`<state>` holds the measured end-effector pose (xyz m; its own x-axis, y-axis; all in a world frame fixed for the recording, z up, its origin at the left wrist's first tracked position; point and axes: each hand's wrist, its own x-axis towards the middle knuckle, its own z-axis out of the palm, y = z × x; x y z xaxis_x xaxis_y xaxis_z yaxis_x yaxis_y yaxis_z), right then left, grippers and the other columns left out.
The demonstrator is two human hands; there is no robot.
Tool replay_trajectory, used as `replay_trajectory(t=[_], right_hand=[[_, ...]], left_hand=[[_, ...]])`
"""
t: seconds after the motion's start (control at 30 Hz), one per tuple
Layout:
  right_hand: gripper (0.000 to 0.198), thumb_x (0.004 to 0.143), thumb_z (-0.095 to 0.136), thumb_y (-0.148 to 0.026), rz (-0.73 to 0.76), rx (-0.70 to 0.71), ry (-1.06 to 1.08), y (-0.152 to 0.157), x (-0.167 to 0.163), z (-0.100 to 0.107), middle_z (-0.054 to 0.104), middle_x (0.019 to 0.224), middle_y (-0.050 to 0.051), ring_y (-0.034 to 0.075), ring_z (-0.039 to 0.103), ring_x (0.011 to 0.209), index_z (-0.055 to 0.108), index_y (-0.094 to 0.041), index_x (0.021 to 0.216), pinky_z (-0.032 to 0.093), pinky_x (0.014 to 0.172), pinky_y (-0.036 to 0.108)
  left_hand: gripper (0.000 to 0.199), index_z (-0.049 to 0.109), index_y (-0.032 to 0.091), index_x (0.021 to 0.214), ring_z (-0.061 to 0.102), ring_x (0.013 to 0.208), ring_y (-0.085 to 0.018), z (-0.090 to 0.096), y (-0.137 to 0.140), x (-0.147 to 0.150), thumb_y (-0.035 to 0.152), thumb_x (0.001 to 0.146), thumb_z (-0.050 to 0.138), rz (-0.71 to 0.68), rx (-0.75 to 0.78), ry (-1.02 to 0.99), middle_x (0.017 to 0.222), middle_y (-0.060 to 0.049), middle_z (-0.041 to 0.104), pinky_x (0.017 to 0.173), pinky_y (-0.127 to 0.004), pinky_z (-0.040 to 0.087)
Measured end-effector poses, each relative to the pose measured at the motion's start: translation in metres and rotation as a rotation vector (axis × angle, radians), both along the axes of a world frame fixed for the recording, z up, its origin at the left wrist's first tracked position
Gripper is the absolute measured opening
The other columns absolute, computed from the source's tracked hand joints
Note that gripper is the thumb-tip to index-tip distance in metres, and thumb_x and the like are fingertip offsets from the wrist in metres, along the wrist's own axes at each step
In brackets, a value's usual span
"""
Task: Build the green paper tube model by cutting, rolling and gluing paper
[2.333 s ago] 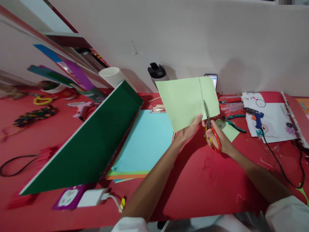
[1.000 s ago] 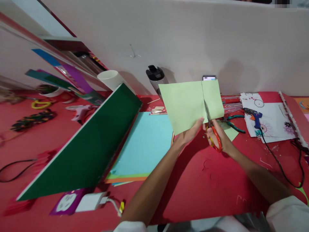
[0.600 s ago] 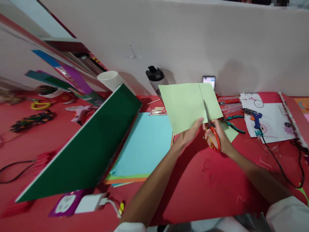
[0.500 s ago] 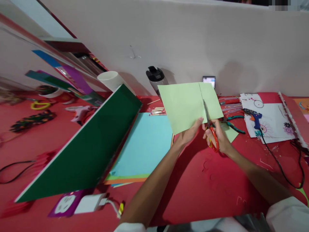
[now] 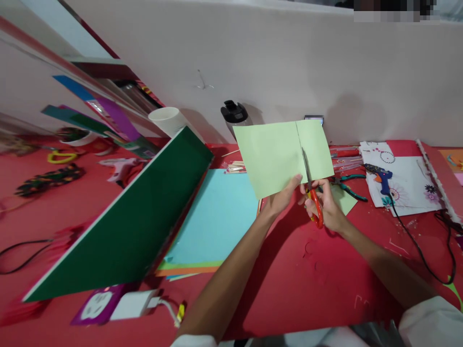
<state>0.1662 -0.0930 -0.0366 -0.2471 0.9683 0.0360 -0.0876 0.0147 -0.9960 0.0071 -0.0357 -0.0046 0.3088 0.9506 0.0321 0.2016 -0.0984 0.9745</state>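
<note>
A sheet of light green paper [image 5: 269,156] is held up above the red table. My left hand [image 5: 284,196] pinches its lower edge, thumb on top. In my right hand [image 5: 330,206] is a pair of scissors [image 5: 315,205] with red and yellow handles, fingers around the loops. One blade lies over the front of the paper, pointing up along a dark line that runs to the top edge. Below the right hand, a smaller green paper piece [image 5: 343,198] rests on the table beside teal-handled pliers [image 5: 352,185].
Light blue paper [image 5: 213,217] tops a stack at the left, beside a leaning dark green board [image 5: 126,221]. Behind stand a bottle [image 5: 234,113] and a white roll [image 5: 168,120]. A blue glue gun [image 5: 384,178] with a black cord lies right.
The paper and both hands have shifted slightly left. The scissors have moved a little left with the right hand, still at the line near the lower edge.
</note>
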Motion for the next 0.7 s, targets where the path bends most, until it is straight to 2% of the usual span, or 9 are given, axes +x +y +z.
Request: replay_trajectory(t=[0.2,0.43,0.6,0.7], right_hand=[[0.052,0.092,0.071,-0.055,0.019,0.035,-0.004,-0.0017,-0.0004,-0.0033,0.062,0.097,-0.002,0.009,0.052,0.058,0.029,-0.031,0.112,0.043,0.054,0.024],[0.062,0.093,0.070,-0.055,0.000,0.070,0.013,-0.0008,-0.0014,-0.0042,0.059,0.100,0.000,0.012,0.053,0.064,0.030,-0.036,0.136,0.046,0.056,0.027],[0.058,0.098,0.064,-0.054,-0.001,0.102,-0.004,-0.0021,-0.0018,-0.0056,0.055,0.091,-0.001,0.013,0.052,0.064,0.031,-0.036,0.142,0.049,0.057,0.028],[0.066,0.099,0.062,-0.054,0.023,0.086,-0.019,-0.0028,-0.0005,-0.0048,0.053,0.086,-0.003,0.013,0.050,0.061,0.027,-0.037,0.152,0.048,0.054,0.028]], left_hand=[[0.052,0.055,0.027,0.057,0.068,0.072,-0.025,-0.0015,0.0021,-0.0016,0.057,0.097,0.041,-0.033,-0.019,-0.014,0.051,-0.002,0.057,0.088,-0.038,0.060],[0.052,0.055,0.027,0.056,0.067,0.070,-0.024,0.0014,0.0015,-0.0019,0.055,0.097,0.043,0.004,-0.015,-0.025,0.055,-0.002,0.058,0.092,-0.038,0.058],[0.051,0.055,0.026,0.057,0.066,0.071,-0.023,0.0026,0.0006,-0.0014,0.056,0.097,0.043,0.018,-0.057,0.002,0.057,-0.002,0.058,0.093,-0.037,0.057],[0.052,0.055,0.027,0.057,0.066,0.072,-0.024,0.0025,0.0009,-0.0018,0.059,0.096,0.043,0.006,-0.070,0.010,0.057,-0.002,0.057,0.092,-0.037,0.057]])
